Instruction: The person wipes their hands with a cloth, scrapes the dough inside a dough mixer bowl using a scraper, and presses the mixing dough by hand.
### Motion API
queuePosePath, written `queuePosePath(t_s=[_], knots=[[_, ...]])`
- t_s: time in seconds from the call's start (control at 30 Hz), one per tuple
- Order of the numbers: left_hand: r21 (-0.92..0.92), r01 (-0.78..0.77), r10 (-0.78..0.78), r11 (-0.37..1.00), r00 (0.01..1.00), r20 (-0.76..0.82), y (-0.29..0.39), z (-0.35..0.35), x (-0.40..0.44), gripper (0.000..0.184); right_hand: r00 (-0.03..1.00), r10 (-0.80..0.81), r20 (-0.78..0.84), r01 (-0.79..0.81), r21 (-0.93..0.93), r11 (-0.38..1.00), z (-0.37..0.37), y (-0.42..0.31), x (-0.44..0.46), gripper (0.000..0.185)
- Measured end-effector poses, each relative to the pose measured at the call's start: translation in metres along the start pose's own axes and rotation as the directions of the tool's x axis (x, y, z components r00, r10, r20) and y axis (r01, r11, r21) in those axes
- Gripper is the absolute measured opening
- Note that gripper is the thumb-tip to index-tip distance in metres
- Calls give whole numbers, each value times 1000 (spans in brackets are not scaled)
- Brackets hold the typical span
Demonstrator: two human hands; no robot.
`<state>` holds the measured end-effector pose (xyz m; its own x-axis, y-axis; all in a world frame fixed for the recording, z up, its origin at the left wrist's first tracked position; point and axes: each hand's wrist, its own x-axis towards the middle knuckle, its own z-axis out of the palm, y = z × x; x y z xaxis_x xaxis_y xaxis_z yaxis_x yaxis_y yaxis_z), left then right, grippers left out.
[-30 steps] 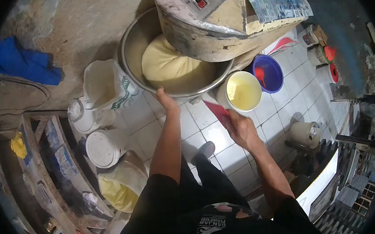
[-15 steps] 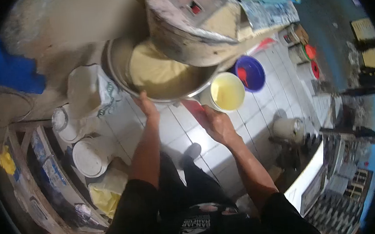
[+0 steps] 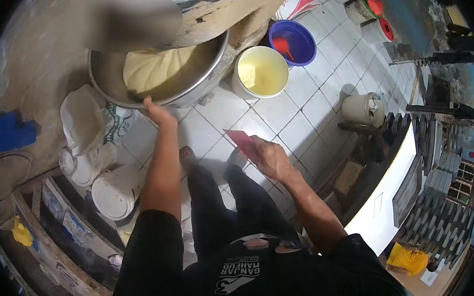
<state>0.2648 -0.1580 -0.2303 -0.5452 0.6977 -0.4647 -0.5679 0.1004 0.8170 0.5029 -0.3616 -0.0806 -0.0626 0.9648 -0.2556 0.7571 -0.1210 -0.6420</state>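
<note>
A large steel mixing bowl stands at the upper left, with pale yellow dough in it. My left hand grips the near rim of the bowl, its thumb at the edge and the other fingers partly hidden. In my right hand is a flat red dough scraper, held over the tiled floor, apart from the bowl. A white bucket with yellowish contents stands right of the bowl. Behind it sits a purple basin with a red item inside.
A mixer-like housing overhangs the bowl. An open white sack and lidded white tubs stand at the left by a wooden frame. Another bucket and a white-topped surface are at the right.
The view has shifted, showing more floor and my legs. My right hand with the scraper has moved away from the bowl's rim toward my body. My left hand remains at the rim.
</note>
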Motion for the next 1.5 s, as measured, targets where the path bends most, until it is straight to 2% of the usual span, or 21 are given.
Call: queuePosePath(t_s=[0.07, 0.17, 0.27, 0.3, 0.4, 0.43, 0.53, 0.57, 0.67, 0.7, 0.73, 0.77, 0.8, 0.87, 0.93, 1.03, 1.17, 1.27, 1.4, 1.5], knots=[[36, 10, -8, 999, 998, -61, -10, -5, 13, 73, 999, 42, 5, -42, 19, 999, -3, 13, -12, 19], [22, 15, -15, 1000, 1000, -21, -24, -13, 29, 72, 995, 95, 10, -95, 37, 995, -11, 24, -25, 20], [-39, 14, -14, 999, 1000, 0, -12, -3, 7, 70, 989, 140, 43, -143, 72, 987, -17, 31, -32, 22], [-83, 53, -52, 995, 998, 17, -18, -6, 20, 68, 992, 126, 5, -126, 109, 986, -6, 46, -38, 23], [9, 53, -53, 999, 998, 29, -28, -17, 34, 68, 992, 123, -34, -117, 146, 982, -2, 48, -42, 23], [2, -1, 1, 1000, 1000, 1, -32, -17, 33, 65, 993, 110, -47, -104, 115, 988, 3, 53, -42, 23], [1, -35, 35, 999, 994, -105, -44, -10, 28, 66, 992, 123, 20, -124, 136, 983, -1, 52, -43, 23], [-42, 9, -12, 999, 996, -85, -41, -7, 22, 68, 992, 127, 7, -127, 141, 982, -5, 49, -48, 23], [-133, -12, 17, 991, 999, 37, -39, -7, 23, 71, 991, 133, 2, -132, 80, 988, -20, 57, -43, 21], [-42, -65, 61, 997, 994, -94, -31, 3, 10, 73, 991, 131, -8, -130, 99, 987, -27, 56, -44, 20], [-42, -71, 65, 997, 989, -132, -32, 5, 7, 74, 991, 134, -17, -131, 117, 984, -34, 55, -46, 20], [-47, -74, 66, 996, 984, -163, -33, 11, 6, 74, 976, 211, 59, -218, 173, 960, -43, 53, -45, 27], [-47, -71, 60, 996, 979, -194, -37, 13, 6, 74, 977, 210, 41, -214, 145, 966, -44, 60, -46, 28], [-72, -90, 77, 993, 984, -159, -39, 13, 6, 70, 976, 218, 13, -218, 93, 972, -40, 76, -50, 30], [-75, -114, 102, 991, 984, -148, -43, 13, 7, 63, 987, 159, -35, -156, 80, 985, -43, 75, -51, 22], [22, -111, 113, 994, 982, -152, -49, 12, 6, 65, 990, 129, -61, -125, 66, 990, -41, 77, -56, 17], [-118, -58, 38, 991, 985, -170, -64, 19, 4, 75, 990, 118, -83, -114, 47, 992, -47, 79, -61, 19], [-94, -52, 31, 994, 976, -216, -57, 34, -15, 76, 985, 157, -72, -154, 42, 987, -53, 85, -64, 20], [-107, -121, 104, 987, 983, -149, -93, 21, 12, 76, 982, 166, -85, -161, 61, 985, -69, 89, -74, 22], [-89, -203, 182, 975, 962, -203, -67, 56, -32, 75, 980, 170, -100, -165, 53, 985, -74, 96, -85, 24]])
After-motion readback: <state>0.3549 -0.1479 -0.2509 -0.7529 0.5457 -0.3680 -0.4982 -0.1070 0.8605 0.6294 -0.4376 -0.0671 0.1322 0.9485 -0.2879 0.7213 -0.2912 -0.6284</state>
